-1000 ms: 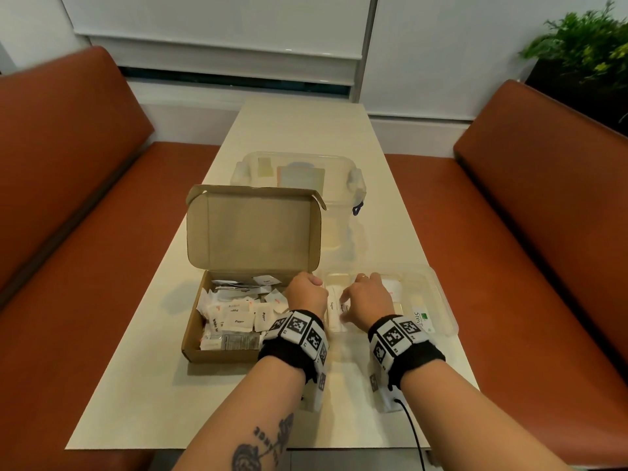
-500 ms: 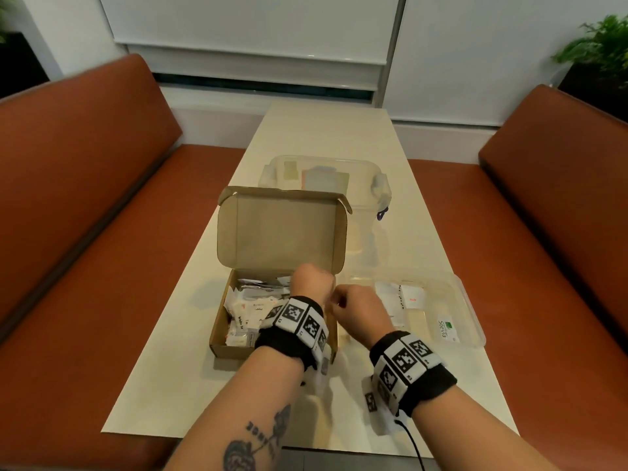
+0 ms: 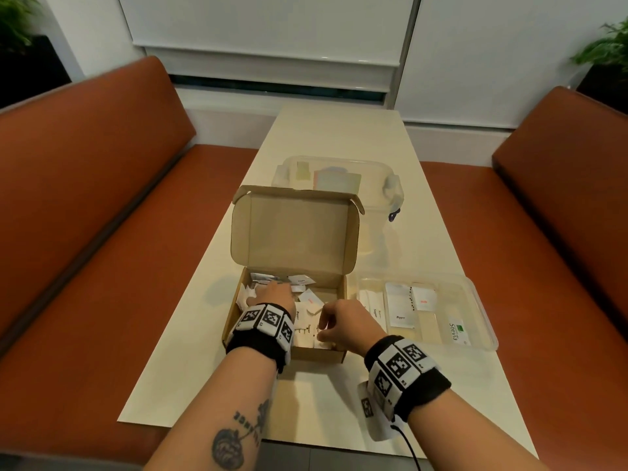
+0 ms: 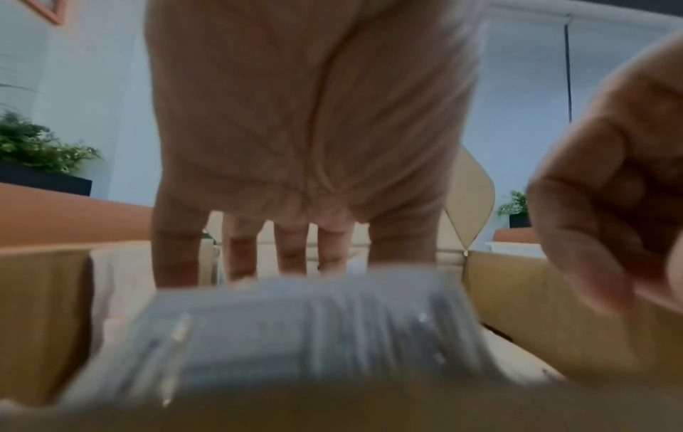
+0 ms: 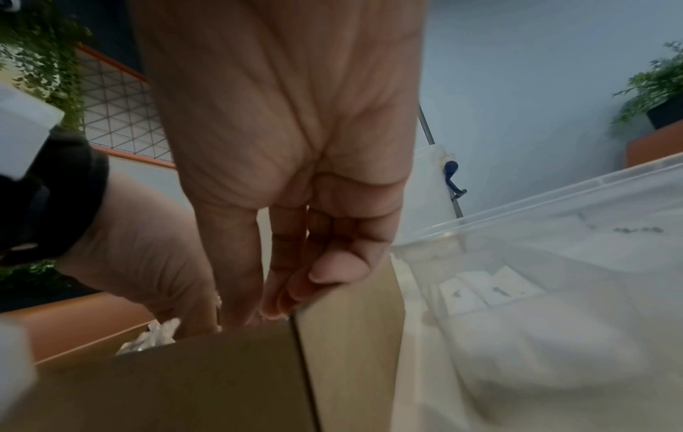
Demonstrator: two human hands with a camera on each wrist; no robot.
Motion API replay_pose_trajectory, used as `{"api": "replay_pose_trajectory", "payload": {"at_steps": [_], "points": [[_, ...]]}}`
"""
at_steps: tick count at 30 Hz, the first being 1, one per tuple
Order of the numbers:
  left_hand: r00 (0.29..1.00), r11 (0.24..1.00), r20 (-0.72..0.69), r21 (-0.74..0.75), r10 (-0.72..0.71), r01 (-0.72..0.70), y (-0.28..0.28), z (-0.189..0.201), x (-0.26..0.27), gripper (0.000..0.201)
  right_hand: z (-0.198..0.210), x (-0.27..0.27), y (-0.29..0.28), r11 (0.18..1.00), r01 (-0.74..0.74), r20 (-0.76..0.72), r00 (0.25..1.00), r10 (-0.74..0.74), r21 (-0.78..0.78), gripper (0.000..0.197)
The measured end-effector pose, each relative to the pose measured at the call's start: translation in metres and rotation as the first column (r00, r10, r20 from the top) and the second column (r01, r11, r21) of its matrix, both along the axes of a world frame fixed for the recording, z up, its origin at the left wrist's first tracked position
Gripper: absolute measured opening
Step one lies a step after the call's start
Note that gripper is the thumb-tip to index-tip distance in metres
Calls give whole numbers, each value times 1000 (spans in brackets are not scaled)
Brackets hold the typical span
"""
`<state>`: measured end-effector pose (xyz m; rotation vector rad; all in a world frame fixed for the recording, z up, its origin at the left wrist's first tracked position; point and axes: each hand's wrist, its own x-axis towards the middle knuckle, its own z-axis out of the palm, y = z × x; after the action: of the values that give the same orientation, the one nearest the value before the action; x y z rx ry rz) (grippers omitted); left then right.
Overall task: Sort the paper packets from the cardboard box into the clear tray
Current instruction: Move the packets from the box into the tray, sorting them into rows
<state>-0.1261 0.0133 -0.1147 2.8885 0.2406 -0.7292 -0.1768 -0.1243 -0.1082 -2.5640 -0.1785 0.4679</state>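
The open cardboard box (image 3: 295,232) stands mid-table with its lid upright and several white paper packets (image 3: 310,297) loose inside. My left hand (image 3: 272,291) is inside the box, its fingers (image 4: 290,251) straight and spread, resting on the packets. My right hand (image 3: 334,321) reaches over the box's right side; its fingers (image 5: 236,263) point down with the thumb close to them. The box wall hides their tips, so a pinch cannot be made out. The clear tray (image 3: 477,295) lies right of the box with a few sorted packets (image 3: 401,309) in it.
A clear lidded container (image 3: 339,176) stands behind the box. A green Stevia packet (image 3: 457,329) lies in the tray's right part. Brown benches (image 3: 102,215) run along both long sides of the narrow table (image 3: 333,130). A potted plant (image 3: 608,49) stands at the back right.
Both hands moved left from the tray's left end into the cardboard box. The left hand went deeper among the packets and the right hand followed to the box's right side.
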Motion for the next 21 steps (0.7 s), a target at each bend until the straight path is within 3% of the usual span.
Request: {"api": "replay_pose_trajectory", "payload": {"at_steps": [8,12,21], "points": [[999,996,25,81,24,-26,-3,-4,-1,40,1,-2,-2,1000,-15,19,1000,15,-9,16],[999,996,-1,81,-34,34,-2,-3,0,38,0,-3,-1,1000,-22,22,1000,22,-18,17],[997,997,72,-74,16,-11,6,4,-2,39,-2,-3,-1,1000,-23,14,1000,24,-10,17]]}}
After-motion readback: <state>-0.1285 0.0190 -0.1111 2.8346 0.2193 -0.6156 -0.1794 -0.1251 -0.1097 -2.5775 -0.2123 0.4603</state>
